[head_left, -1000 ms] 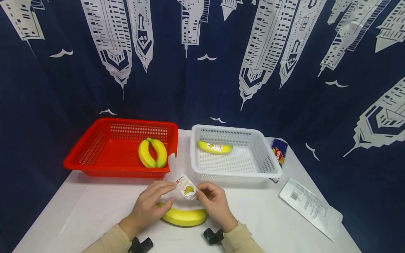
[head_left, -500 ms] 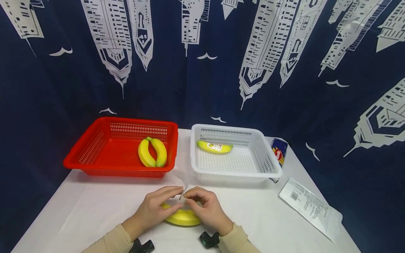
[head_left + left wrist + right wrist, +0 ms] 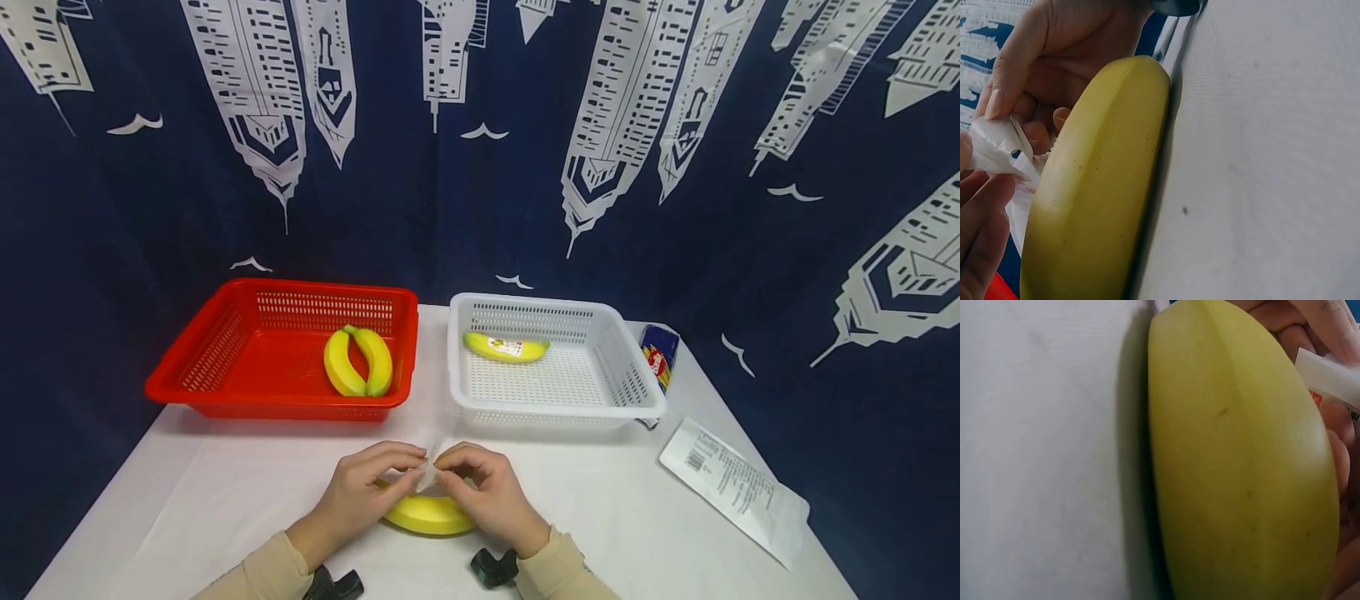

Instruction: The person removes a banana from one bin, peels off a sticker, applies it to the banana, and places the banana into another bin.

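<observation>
Both hands meet over a yellow banana (image 3: 431,518) lying on the white table. Between thumb and fingers, my left hand (image 3: 369,482) pinches one side of a small white sticker label (image 3: 429,478). The other side is pinched by my right hand (image 3: 489,498). In the left wrist view the label (image 3: 997,147) looks folded and creased, its pale side showing, beside the banana (image 3: 1097,181). A bit of red print shows on the label (image 3: 1316,397) in the right wrist view, partly covered by fingers.
A red basket (image 3: 247,408) with two bananas (image 3: 358,362) stands back left. Right of it is a white basket (image 3: 555,414) holding one labelled banana (image 3: 506,347). A blue packet (image 3: 660,354) and a silver pouch (image 3: 735,492) lie at the right.
The label's printed banana face showed earlier; now its pale side shows, folded between the fingers. The hands have come closer together over the banana.
</observation>
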Action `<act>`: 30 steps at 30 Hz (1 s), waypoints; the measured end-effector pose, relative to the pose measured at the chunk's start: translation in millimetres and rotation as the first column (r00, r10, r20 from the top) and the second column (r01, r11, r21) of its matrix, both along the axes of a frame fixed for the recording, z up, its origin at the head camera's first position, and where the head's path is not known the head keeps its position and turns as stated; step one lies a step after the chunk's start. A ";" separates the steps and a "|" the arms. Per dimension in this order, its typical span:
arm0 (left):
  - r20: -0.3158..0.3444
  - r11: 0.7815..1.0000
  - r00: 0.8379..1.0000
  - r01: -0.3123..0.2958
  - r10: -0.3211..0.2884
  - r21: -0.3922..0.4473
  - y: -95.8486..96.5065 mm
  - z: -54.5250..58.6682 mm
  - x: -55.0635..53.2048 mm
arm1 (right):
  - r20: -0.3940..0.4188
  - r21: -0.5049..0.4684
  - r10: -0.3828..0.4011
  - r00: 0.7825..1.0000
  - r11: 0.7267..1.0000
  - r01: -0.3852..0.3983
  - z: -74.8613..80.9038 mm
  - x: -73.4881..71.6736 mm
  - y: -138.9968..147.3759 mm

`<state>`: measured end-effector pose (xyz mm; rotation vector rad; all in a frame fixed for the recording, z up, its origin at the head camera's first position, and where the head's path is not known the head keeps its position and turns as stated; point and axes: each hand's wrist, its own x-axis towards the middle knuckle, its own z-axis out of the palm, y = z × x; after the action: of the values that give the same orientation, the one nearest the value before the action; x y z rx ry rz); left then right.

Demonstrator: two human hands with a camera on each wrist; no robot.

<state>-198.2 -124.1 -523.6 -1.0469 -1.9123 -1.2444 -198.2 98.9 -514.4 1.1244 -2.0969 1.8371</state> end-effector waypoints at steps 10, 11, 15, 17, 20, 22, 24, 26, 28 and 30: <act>0.058 1.000 0.998 0.011 -0.012 0.017 -3.0 -2.2 0.4 | -0.115 0.068 -0.128 0.985 0.988 0.136 4.9 -3.5 5.7; 0.053 1.000 0.998 0.013 -0.014 0.020 -3.4 -2.3 0.3 | -0.149 0.081 -0.162 0.975 0.981 0.176 4.8 -5.0 7.8; 0.063 1.000 0.998 0.012 -0.014 0.029 -5.8 -2.1 0.8 | -0.279 0.109 -0.304 0.911 0.932 0.345 5.4 -12.6 20.4; 0.066 1.000 0.998 0.003 -0.005 0.027 -7.2 -1.7 0.6 | -0.336 0.115 -0.358 0.871 0.903 0.415 5.9 -16.4 27.3; 0.067 1.000 0.998 -0.006 0.004 0.024 -8.6 -1.9 0.2 | -0.408 0.122 -0.407 0.817 0.863 0.491 7.4 -20.5 36.1; 0.053 1.000 0.999 -0.004 0.003 0.025 -8.9 -1.9 -0.5 | -0.449 0.140 -0.430 0.783 0.832 0.536 8.5 -22.1 40.3; 0.047 0.999 0.999 0.014 -0.016 0.033 -8.9 -2.1 -1.1 | -0.478 0.165 -0.451 0.754 0.797 0.581 9.1 -22.5 43.4; 0.049 0.999 0.998 0.029 -0.030 0.035 -9.0 -2.0 -1.2 | -0.510 0.198 -0.484 0.711 0.738 0.645 8.9 -22.8 45.4; 0.064 0.999 0.997 0.034 -0.036 0.037 -9.4 -1.4 -0.5 | -0.532 0.236 -0.534 0.657 0.652 0.720 8.3 -22.4 46.6; 0.068 0.999 0.997 0.026 -0.029 0.035 -10.0 -0.7 0.1 | -0.541 0.279 -0.581 0.608 0.558 0.782 7.0 -22.4 47.1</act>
<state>-198.1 -134.0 -524.3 -1.0282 -1.9272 -1.3401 -220.5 146.0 -507.4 0.4759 -2.3070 0.6430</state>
